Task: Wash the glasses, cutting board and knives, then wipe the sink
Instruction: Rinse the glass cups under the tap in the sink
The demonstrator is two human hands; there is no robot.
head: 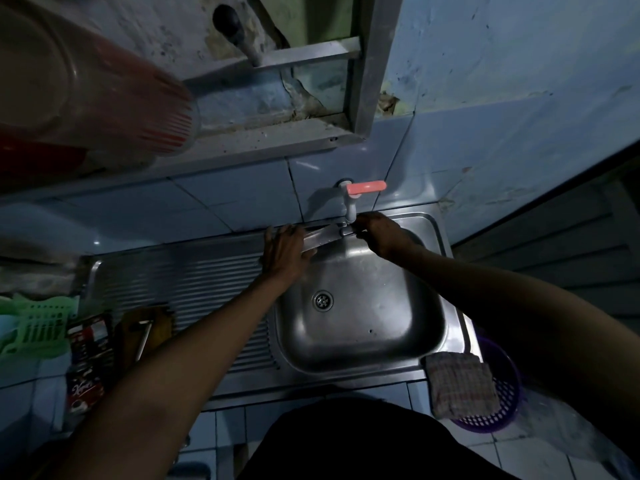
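I'm holding a knife [320,237] flat under the tap [349,206], at the back rim of the sink [363,306]. My right hand [384,237] has its grip closed round the handle end just below the tap; my left hand [285,252] lies with straight fingers along the blade, left of the tap. The risk, I think, is the edge: wet fingers sliding along it could get cut, or a slick handle could drop it into the sink. The cloth [459,384] waits at the sink's near right corner.

A cramped home kitchen. Steel sink [360,299] with ribbed drainboard [180,278], plastic tap [360,192], blue wall tiles [221,199]. Worn paint above.
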